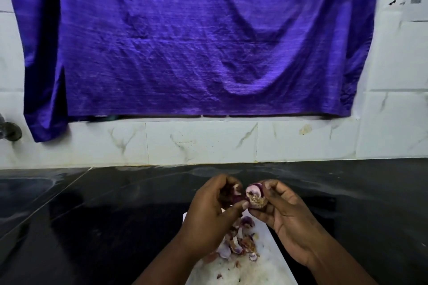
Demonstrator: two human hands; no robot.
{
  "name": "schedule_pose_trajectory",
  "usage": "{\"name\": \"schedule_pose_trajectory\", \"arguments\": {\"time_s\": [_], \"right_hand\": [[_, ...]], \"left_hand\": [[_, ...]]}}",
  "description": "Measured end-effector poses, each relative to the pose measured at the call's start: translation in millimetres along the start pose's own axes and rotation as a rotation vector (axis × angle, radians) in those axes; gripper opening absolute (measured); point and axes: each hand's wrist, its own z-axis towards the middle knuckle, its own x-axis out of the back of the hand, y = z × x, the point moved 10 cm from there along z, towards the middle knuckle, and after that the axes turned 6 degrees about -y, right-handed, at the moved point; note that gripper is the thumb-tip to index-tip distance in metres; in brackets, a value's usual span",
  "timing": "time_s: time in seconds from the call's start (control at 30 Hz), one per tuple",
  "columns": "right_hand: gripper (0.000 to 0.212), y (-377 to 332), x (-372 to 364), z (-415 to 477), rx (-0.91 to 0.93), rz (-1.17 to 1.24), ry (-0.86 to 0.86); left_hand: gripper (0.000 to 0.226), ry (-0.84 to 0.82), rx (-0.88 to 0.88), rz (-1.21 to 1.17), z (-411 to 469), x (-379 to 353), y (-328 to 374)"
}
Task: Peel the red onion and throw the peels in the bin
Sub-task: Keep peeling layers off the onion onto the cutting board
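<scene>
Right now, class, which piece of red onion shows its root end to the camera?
The onion in the right hand: its brown, fibrous root tuft faces us. The piece in the left hand is mostly hidden.

Two hands were present: left (209, 210) and right (281, 213). One onion (254, 195) was held. One board (266, 264) lay on one tabletop (92, 215). One cloth (185, 41) hung above. Peels (240, 240): one heap, pieces too many and overlapped to count.

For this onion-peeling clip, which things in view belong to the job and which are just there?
Job:
- small red onion, held in the right hand
- left hand, holding peeled skin
- pile of purple-white onion peels
- white cutting board beneath them

Just there:
- purple cloth hanging on the wall
- metal tap
- black stone counter

No bin in view.
</scene>
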Motion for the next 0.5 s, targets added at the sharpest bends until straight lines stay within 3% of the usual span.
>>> {"name": "schedule_pose_trajectory", "arguments": {"time_s": [0.1,0.5], "right_hand": [[0.032,-0.7,-1.9,-0.2,0.016,-0.005,-0.018],[0.029,-6.5,-4.0,-1.6,0.087,-0.083,-0.013]], "left_hand": [[0.039,-0.008,0.088,-0.154,-1.4,-3.9,-8.5],[0.026,0.162,0.026,-0.171,-1.1,7.5,-8.7]]}}
